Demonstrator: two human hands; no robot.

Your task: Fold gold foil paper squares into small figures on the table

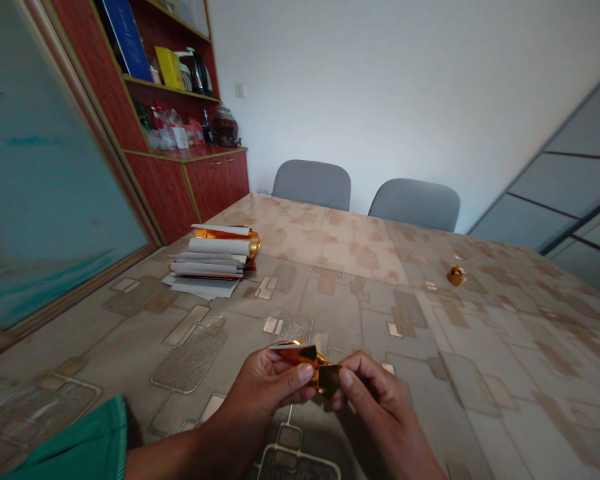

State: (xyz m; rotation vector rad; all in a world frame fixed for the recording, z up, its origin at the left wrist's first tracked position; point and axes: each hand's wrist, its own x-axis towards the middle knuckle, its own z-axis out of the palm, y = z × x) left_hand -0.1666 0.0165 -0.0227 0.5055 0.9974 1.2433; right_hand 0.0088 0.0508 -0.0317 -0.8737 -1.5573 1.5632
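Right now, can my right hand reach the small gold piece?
Probably, once it lets go: the right hand holds folded gold foil, and only patterned table cover lies between it and the small gold piece.

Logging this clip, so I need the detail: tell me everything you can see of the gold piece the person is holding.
The folded piece of gold foil paper has a shiny orange-gold face, with dark, mirror-like facets and a pale edge showing at its left end. It is creased into angled folds, not flat. It is pinched between the thumb and fingers of the left hand and right hand, held above the patterned tabletop without appearing to rest on it.
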